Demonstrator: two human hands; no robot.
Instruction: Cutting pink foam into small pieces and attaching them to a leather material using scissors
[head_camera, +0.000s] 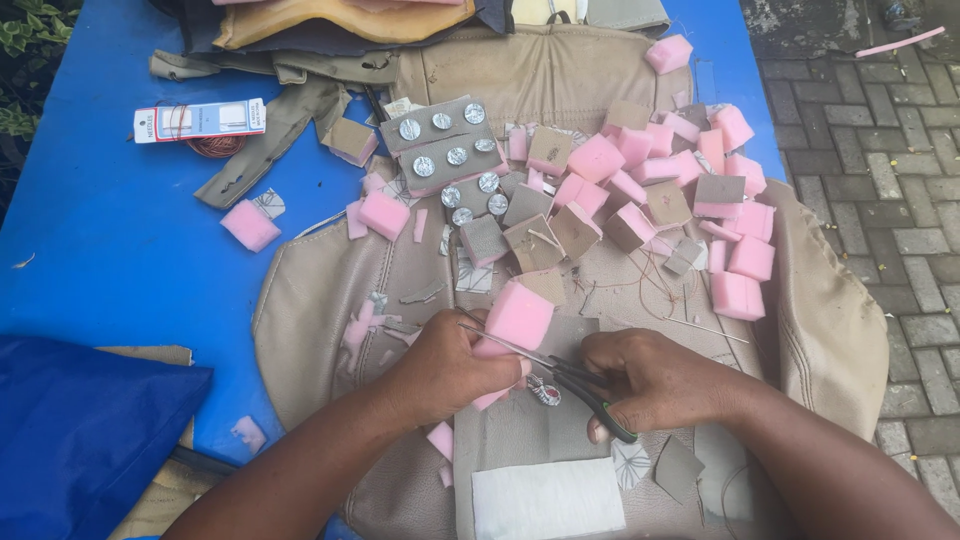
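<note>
While the left hand (445, 370) grips a spongy pink foam block (517, 318) (squarish), scissors (560, 372) cut.

Pink foam block (517, 317) tilted, dark-handled scissors (560, 375) blades against it

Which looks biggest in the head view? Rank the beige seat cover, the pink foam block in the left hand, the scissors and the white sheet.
1. beige seat cover
2. white sheet
3. scissors and pink foam block: look alike, so unranked.
</note>
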